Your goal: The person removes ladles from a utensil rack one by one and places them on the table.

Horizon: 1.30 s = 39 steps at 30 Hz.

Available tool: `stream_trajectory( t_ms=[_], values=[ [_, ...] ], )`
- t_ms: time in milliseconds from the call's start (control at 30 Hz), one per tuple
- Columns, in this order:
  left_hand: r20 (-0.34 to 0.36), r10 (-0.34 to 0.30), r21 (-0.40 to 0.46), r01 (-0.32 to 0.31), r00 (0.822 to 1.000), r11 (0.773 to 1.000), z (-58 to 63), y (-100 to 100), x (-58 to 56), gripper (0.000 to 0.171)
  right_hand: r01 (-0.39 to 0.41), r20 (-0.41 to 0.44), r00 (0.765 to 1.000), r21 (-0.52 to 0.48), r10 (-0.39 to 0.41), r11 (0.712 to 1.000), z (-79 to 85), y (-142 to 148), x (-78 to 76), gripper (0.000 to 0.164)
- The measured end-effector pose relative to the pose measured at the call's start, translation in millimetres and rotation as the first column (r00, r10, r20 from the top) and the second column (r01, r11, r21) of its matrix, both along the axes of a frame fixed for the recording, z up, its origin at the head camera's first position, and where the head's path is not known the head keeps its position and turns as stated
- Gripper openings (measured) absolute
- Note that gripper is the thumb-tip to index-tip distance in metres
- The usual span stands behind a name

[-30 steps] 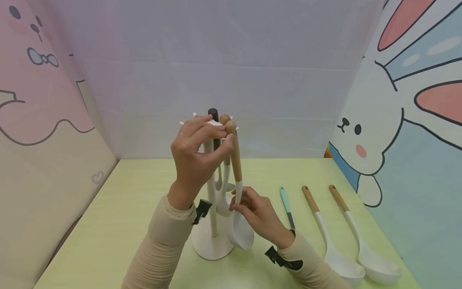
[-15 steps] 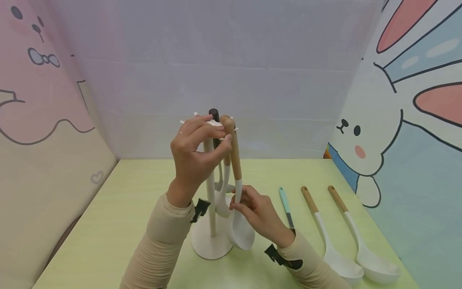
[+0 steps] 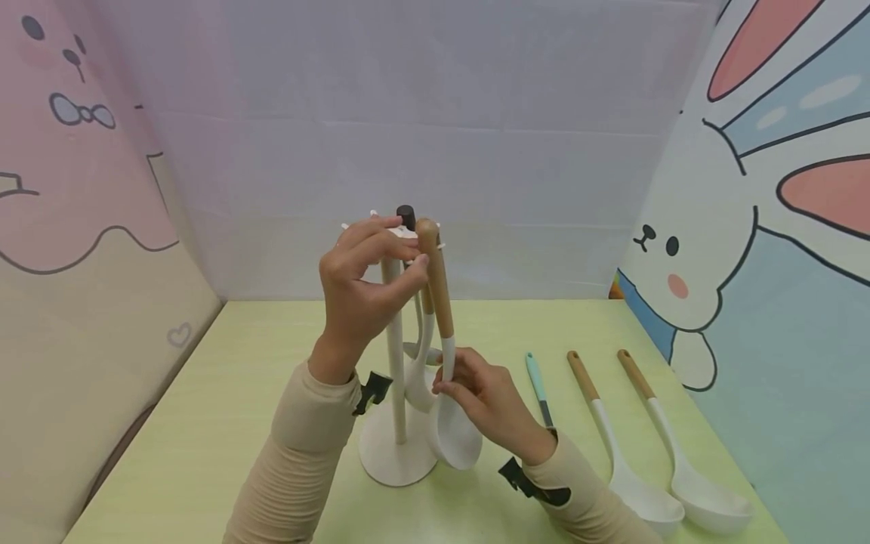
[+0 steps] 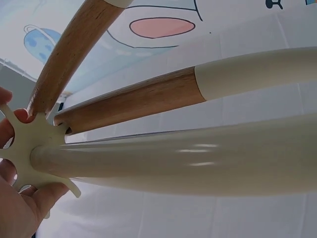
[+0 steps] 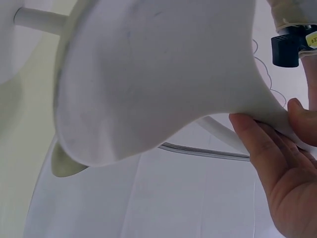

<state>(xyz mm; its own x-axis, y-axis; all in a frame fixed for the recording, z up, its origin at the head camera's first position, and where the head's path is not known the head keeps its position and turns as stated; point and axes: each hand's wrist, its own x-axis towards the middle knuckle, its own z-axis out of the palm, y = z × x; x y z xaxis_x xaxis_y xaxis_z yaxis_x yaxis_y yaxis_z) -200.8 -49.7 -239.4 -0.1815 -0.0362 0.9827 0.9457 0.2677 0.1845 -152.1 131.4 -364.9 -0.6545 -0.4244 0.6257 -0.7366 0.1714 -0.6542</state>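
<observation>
My left hand [image 3: 363, 283] grips the hooked top of a white utensil stand [image 3: 397, 378]; in the left wrist view its fingers [image 4: 47, 196] curl round the hook wheel [image 4: 29, 141]. A white spatula [image 3: 457, 434] with a wooden handle [image 3: 440, 291] hangs at the stand's right front, its handle end up by the hooks. Low on that spatula's white neck, my right hand [image 3: 492, 404] pinches with thumb and fingers. Behind it hang another white, wooden-handled utensil [image 3: 418, 381] and one with a black handle [image 3: 405, 216], both partly hidden.
On the pale green table [image 3: 183, 438] at right lie a mint-handled utensil [image 3: 537, 378], partly hidden by the right arm, and two white utensils with wooden handles, a left one [image 3: 639, 495] and a right one [image 3: 707, 502]. Behind the table hangs a pale backdrop [image 3: 530, 189].
The stand's top has turned slightly: the black handle has shifted right and the front wooden handle's end left, now covering the one behind. My left hand has drifted slightly left; the right stays put.
</observation>
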Motion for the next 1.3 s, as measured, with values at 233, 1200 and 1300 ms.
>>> stream_trajectory(
  t_ms=[233, 1200, 1300],
  values=[
    [0.028, -0.032, -0.021, 0.033, 0.999, 0.999, -1.4, -3, -2.8, 0.015, 0.014, -0.023, 1.000, 0.009, -0.014, 1.000, 1.3, 3, 1.2, 0.034],
    [0.133, -0.238, -0.042, 0.245, 0.962, 0.968, 1.3, -17, -5.7, 0.012, 0.051, -0.138, 0.989, 0.000, -0.051, 0.999, -0.8, 24, 3.8, 0.035],
    [0.146, -0.268, -0.046, 0.277, 0.952, 0.960, 1.2, -20, -6.9, 0.012, 0.068, -0.142, 0.988, -0.004, -0.068, 0.998, -1.1, 29, 2.9, 0.035]
  ],
)
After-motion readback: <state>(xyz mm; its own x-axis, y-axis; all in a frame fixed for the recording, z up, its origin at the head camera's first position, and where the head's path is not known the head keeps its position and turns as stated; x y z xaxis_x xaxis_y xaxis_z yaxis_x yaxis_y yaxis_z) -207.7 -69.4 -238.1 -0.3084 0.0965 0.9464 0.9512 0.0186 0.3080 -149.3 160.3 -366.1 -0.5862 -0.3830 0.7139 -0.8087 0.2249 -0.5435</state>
